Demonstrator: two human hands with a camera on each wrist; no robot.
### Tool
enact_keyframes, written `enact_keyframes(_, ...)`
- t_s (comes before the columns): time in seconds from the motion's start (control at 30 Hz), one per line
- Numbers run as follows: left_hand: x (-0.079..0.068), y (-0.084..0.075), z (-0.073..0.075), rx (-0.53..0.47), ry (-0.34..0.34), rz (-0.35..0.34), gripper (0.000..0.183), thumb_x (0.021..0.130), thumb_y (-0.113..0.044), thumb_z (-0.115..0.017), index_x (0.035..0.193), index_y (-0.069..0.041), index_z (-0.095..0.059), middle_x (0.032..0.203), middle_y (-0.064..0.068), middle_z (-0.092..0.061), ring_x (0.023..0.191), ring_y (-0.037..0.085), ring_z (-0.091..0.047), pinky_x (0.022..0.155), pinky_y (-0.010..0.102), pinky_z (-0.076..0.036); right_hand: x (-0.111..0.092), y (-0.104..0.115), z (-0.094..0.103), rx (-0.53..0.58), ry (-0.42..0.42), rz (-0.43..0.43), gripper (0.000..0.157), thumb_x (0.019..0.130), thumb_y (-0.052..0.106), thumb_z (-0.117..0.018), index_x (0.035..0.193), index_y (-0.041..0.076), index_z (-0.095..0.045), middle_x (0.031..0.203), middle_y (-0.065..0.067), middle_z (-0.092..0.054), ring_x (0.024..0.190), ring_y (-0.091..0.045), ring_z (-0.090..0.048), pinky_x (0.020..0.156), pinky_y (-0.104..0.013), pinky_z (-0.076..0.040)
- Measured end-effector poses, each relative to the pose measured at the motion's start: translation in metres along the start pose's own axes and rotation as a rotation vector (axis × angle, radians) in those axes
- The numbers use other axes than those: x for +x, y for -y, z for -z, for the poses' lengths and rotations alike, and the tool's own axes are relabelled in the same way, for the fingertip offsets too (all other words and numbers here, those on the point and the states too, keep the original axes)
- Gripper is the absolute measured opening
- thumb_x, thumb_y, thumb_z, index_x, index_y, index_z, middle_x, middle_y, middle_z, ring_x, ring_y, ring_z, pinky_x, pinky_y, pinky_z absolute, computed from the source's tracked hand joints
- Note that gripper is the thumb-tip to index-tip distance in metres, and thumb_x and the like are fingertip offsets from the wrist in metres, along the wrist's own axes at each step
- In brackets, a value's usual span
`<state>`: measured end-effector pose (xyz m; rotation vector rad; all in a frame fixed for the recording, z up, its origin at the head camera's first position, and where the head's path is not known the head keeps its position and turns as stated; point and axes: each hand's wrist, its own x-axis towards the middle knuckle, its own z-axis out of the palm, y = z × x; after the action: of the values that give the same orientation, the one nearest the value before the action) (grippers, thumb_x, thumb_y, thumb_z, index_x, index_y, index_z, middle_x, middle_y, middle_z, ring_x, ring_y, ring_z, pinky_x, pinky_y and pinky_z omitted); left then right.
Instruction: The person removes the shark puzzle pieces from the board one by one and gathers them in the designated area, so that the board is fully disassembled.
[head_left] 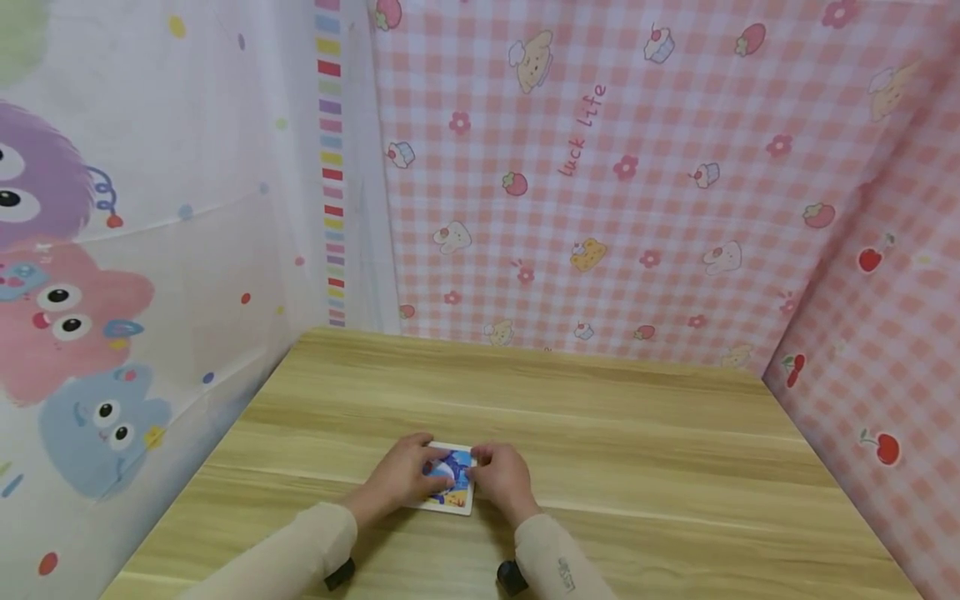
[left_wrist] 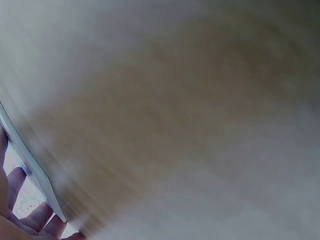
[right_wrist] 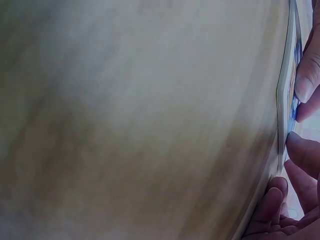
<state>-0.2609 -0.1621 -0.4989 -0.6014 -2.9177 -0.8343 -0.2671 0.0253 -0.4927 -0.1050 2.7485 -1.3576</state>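
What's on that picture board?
The left hand covers the left of the picture board; the right hand touches its right edge. Blue artwork shows between; artwork beneath is hidden.

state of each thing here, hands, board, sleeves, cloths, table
picture board: flat on the table, partly covered by the left hand
left hand: laid over the board's left part
right hand: bent, at the board's right edge; can't tell if it pinches
sleeves: both down near the wrists
table: partly hidden by board and arms
pink checked cloth: hanging behind the table
cartoon cloth: hanging at left, creased
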Motion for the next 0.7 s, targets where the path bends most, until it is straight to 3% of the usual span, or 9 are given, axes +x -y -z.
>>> enact_keyframes(0.17, 0.001, 0.001, -0.002, -0.002, -0.011, -0.014, 0.048, 0.083, -0.03, -0.081, 0.119, -0.001, -0.071, 0.132, 0.032, -0.054, 0.124, 0.048, -0.049, 0.106, 0.057, -0.037, -0.002, -0.001, -0.002, -0.005, -0.018, 0.003, 0.021, 0.082, 0.006, -0.077, 0.103, 0.004, -0.076, 0.092, -0.006, -0.07, 0.082, -0.02, -0.058, 0.075, -0.04, -0.05)
enact_keyframes(0.47, -0.01, 0.007, -0.005, -0.006, -0.023, -0.004, 0.049, 0.081, -0.031, -0.083, 0.118, -0.001, -0.071, 0.131, 0.033, -0.054, 0.123, 0.05, -0.049, 0.105, 0.059, -0.038, -0.007, 0.005, -0.012, -0.009, -0.006, 0.007, 0.021, 0.082, 0.004, -0.073, 0.103, 0.001, -0.075, 0.096, -0.009, -0.07, 0.087, -0.024, -0.061, 0.081, -0.044, -0.052)
enact_keyframes(0.7, 0.0, 0.005, -0.006, -0.001, -0.046, -0.039, 0.048, 0.081, -0.03, -0.082, 0.117, -0.001, -0.071, 0.131, 0.034, -0.054, 0.122, 0.05, -0.05, 0.104, 0.059, -0.038, 0.002, 0.003, 0.003, 0.134, 0.045, -0.037, 0.023, 0.082, 0.004, -0.071, 0.105, 0.0, -0.074, 0.107, -0.013, -0.071, 0.102, -0.028, -0.062, 0.091, -0.046, -0.05)
